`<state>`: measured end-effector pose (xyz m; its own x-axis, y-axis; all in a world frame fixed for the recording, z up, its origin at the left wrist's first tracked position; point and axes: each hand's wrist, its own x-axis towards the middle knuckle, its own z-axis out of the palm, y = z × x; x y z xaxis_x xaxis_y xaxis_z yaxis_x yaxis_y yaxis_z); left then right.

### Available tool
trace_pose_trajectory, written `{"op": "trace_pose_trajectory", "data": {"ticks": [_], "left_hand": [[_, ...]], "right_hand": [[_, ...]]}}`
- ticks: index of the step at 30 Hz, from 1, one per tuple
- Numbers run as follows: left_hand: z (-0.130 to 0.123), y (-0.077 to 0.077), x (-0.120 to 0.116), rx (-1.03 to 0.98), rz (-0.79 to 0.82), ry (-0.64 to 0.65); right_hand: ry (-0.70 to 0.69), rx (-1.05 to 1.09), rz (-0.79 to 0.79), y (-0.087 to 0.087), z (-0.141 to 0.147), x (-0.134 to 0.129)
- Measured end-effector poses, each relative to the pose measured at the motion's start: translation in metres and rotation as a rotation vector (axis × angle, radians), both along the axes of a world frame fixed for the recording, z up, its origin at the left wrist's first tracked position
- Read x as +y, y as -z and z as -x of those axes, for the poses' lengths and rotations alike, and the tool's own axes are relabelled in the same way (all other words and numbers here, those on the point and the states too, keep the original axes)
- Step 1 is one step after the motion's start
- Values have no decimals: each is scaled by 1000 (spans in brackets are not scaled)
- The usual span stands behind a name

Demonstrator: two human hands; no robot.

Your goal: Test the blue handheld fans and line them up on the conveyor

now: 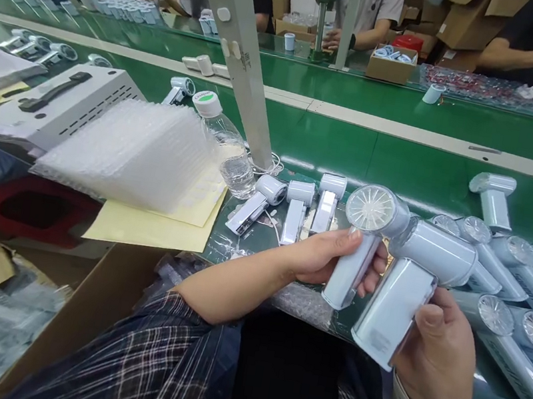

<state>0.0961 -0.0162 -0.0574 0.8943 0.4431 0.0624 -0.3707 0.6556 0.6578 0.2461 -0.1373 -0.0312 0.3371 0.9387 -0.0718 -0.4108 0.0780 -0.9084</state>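
Observation:
My left hand (328, 256) grips the handle of a light-blue handheld fan (348, 273), its round clear grille turned toward me. Wrapped around a second light-blue handheld fan (394, 307) is my right hand (441, 342), with a pale watch band at the wrist. The two fan heads are side by side, close together or touching; I cannot tell which. Beyond my left hand, three opened fan bodies (297, 208) lie on the green work mat. On the right, several more light-blue fans (495, 317) lie in rows, grilles facing up.
A water bottle (227, 146) stands beside a metal post (247, 68). Left of it are a bubble-wrap stack (127, 150), yellow sheets (156, 226) and a grey metal box (59, 102). One fan (494, 198) lies on the green belt (407, 141). Co-workers sit across the line.

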Motion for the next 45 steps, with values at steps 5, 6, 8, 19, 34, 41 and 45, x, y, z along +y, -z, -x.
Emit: {"op": "trace_pose_trajectory", "data": {"ticks": [5, 6, 8, 19, 34, 41, 45], "left_hand": [[-1, 2, -1, -48, 9, 65], [-1, 2, 0, -51, 14, 74], [-1, 1, 1, -53, 32, 78], [6, 1, 1, 135, -132, -97], [4, -2, 5, 226, -253, -208], [3, 1, 7, 293, -247, -219], [5, 0, 9, 313, -353, -254]], "right_hand": [[16, -33, 24, -1, -1, -7], [19, -44, 31, -1, -2, -8], [35, -54, 56, 0, -5, -7], [27, 186, 230, 5, -13, 6], [240, 127, 123, 9, -23, 8], [257, 46, 184, 25, -28, 17], [223, 25, 67, 25, -29, 11]]}}
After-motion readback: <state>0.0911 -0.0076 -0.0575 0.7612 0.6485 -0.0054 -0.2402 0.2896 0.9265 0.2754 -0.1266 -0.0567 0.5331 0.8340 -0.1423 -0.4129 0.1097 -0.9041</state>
